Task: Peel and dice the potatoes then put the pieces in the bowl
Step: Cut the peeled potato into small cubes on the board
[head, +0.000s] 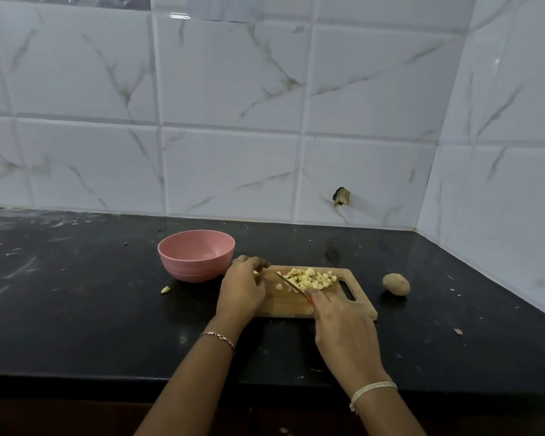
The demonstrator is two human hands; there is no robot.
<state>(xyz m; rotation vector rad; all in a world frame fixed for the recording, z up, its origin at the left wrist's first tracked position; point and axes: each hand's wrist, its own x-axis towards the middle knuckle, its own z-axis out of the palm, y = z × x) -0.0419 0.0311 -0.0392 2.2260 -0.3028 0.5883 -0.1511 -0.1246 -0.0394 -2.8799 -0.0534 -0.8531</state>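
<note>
Black stone counter (76,309), white marble-look tile wall (233,89) behind, corner at 2 o'clock.

Right hand (340,322): fingers wrapped round the knife (291,283) handle, firm hold, handle mostly hidden under the hand. Blade runs out toward 10 o'clock, low over the cutting board (283,306), tip near the left hand (243,287).

Left hand: knuckles up, fingers curled down at the board's 9 o'clock end, over a small pale potato scrap (256,272). Pinched or just covered, can't tell from where I stand.

Diced potato pile (312,278) sits on the board's far half, at 1 o'clock from the blade. One loose cube (278,286) lies just beside the blade on the near side. Board's handle slot (348,289) is at its 3 o'clock end.

Pink bowl (189,269): on the counter at 10 o'clock of the board, just beside its far-left corner, right behind the left hand.

Whole unpeeled potato (396,284): at 3 o'clock of the board, apart from it.

Stray potato piece (166,289): on the counter at 9 o'clock, past the bowl's near side.

Chain bracelet (219,336) on the left wrist, pale thread band (372,390) on the right. Broken hole (341,196) in a tile at 12 o'clock.
</note>
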